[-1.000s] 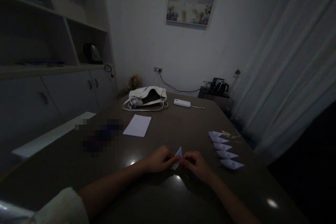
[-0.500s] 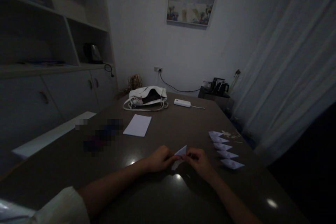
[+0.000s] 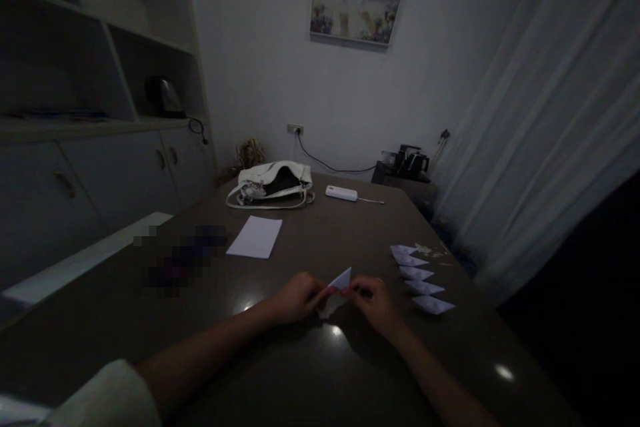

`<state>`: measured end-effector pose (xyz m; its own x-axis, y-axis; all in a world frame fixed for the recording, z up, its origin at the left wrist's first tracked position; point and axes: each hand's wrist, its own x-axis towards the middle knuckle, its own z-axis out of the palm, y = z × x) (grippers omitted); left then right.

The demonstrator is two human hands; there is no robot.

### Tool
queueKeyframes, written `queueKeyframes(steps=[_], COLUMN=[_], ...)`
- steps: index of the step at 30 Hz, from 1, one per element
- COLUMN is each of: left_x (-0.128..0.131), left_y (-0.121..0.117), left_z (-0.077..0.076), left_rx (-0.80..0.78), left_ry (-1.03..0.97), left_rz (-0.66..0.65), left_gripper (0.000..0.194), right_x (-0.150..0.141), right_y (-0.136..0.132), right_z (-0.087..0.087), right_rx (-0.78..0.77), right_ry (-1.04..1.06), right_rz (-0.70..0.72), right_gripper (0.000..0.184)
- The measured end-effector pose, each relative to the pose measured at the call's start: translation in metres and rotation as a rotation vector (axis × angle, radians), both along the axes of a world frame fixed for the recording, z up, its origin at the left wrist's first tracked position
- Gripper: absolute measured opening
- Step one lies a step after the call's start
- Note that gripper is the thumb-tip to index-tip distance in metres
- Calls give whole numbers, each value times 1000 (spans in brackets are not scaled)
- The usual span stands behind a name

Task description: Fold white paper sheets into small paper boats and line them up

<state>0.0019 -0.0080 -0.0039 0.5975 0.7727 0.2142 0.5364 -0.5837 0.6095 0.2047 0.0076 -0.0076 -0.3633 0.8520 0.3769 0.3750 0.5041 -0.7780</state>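
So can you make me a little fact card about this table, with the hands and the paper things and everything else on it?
left hand: pinching the folded paper
right hand: fingers on the same piece, other side
paper shapes: five, folded, in a row to the right
flat white paper: beyond the left hand
bag: white, gaping open, far end
white gadget: short cord, right of the bag
dark patch on the left: blurred, can't tell

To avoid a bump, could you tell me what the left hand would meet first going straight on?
Past the folded paper it holds, the left hand would probably meet the right hand; depth is unclear.
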Motion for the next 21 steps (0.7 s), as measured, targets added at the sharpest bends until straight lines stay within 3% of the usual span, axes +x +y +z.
queueKeyframes(steps=[10,15,21], left_x=[-5,-3,-3], left_y=[2,0,-3], left_z=[4,6,10], left_rx=[39,111,187], left_ry=[-120,-80,8], left_rz=[-20,-21,-49], left_gripper=[46,42,38], right_x=[2,2,1], right_y=[2,0,-2], right_z=[0,2,1], right_rx=[-57,-85,-153], right_ry=[30,16,-63], right_rz=[25,33,149], right_gripper=[27,32,34])
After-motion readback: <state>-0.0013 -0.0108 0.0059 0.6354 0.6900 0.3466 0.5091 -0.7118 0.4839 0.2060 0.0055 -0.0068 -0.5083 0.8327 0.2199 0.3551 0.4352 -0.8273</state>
